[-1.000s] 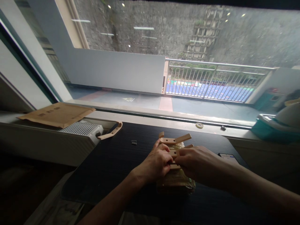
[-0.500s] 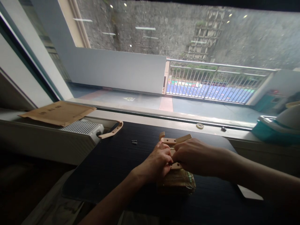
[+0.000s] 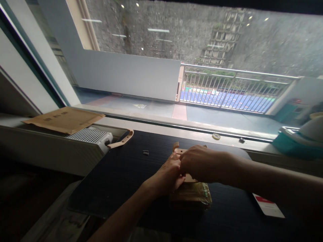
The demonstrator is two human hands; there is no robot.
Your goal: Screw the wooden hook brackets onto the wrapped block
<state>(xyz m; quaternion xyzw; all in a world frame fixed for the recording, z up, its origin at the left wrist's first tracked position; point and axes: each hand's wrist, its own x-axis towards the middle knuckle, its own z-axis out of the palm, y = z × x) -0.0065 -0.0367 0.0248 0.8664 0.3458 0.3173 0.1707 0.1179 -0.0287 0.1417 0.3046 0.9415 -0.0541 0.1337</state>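
My left grip (image 3: 172, 170) clamped on wood (image 3: 191, 178), likely steadying it atop packet (image 3: 189, 197); right grip (image 3: 199, 163): closure hidden, cannot tell.

No text can be read; blurred characters (image 3: 55, 117) are borne by the brown envelope (image 3: 67, 121), a triangular sign (image 3: 139, 106) by the floor outside (image 3: 158, 111).

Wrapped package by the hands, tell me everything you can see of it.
The wrapped package looks like a yellowish-brown block in shiny, crinkled, plastic-like film, with a touch of green near its right end. It lies on the dark table, its near side in shadow. A pale wooden piece seems to rest on it. The left hand and right hand hide its far part; whether they touch it is unclear.
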